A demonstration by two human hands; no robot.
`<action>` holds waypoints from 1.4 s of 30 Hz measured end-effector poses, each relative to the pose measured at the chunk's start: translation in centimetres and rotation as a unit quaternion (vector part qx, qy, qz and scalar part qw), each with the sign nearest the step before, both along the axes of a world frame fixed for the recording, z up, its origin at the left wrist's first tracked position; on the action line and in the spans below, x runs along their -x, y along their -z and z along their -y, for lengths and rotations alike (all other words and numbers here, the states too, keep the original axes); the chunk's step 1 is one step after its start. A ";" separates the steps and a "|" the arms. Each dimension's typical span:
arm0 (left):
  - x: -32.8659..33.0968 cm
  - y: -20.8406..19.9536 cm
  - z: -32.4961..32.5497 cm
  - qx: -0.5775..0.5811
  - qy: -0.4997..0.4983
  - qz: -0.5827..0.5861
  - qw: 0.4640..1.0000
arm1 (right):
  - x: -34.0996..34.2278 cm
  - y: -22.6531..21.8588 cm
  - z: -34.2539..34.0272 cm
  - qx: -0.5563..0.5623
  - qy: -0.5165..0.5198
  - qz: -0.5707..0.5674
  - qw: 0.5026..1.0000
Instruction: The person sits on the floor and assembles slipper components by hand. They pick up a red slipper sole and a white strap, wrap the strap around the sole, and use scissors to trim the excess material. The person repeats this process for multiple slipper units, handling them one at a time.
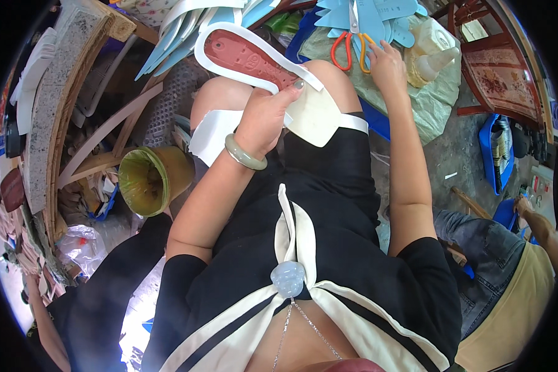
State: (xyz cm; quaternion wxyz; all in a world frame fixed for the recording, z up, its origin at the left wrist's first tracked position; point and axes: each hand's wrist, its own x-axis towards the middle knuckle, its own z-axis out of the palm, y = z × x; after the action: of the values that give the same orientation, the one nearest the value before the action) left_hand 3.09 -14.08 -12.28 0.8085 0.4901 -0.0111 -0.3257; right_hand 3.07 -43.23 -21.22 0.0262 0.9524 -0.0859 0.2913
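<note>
My left hand (260, 121) pinches a sole-shaped insole board (245, 57) above my lap, its thumb on the narrow end. The board is reddish brown, and a white strip (199, 48) runs round its edge. Below it, a cream pointed flat piece (316, 118) lies over my thigh, partly behind that hand. At the far right my right hand (387, 67) reaches to scissors (352, 43) with one red-orange and one yellow handle. Its fingers are apart, with the tips at the yellow handle; they do not wrap round it.
Blue sole-shaped sheets (378, 15) lie beyond the scissors. A translucent bottle (434, 62) stands beside my right hand on green sheeting (437, 115). To the left are a lined bin (180, 170) and a wooden bench edge (65, 93). Another person (496, 273) is close at right.
</note>
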 end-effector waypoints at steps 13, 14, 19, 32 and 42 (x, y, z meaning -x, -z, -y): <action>0.2 0.6 -0.2 0.011 0.051 0.125 0.991 | 7.0 -6.1 -14.5 -0.724 -0.156 -0.117 0.661; 0.0 0.5 -0.5 0.034 0.057 0.150 0.986 | 7.4 -5.3 -14.9 -0.740 -0.144 -0.116 0.647; -1.6 -3.4 -0.9 0.071 -0.072 0.136 0.986 | 9.3 -5.1 -16.7 -0.714 -0.145 -0.206 0.653; 0.7 -2.9 0.5 0.089 0.096 0.145 0.981 | 2.1 -14.9 -14.5 -0.707 -0.308 -0.260 0.582; 4.3 -0.1 -0.3 0.248 0.339 -0.073 0.905 | 3.6 -16.1 -10.6 -0.664 -0.404 0.013 0.629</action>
State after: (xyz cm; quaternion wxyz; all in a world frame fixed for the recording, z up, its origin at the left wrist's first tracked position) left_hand -1.23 -13.80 -12.14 0.7431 0.2154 -0.1980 -0.6018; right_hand -0.57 -32.65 -5.12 -0.7346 0.6476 0.1372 0.1488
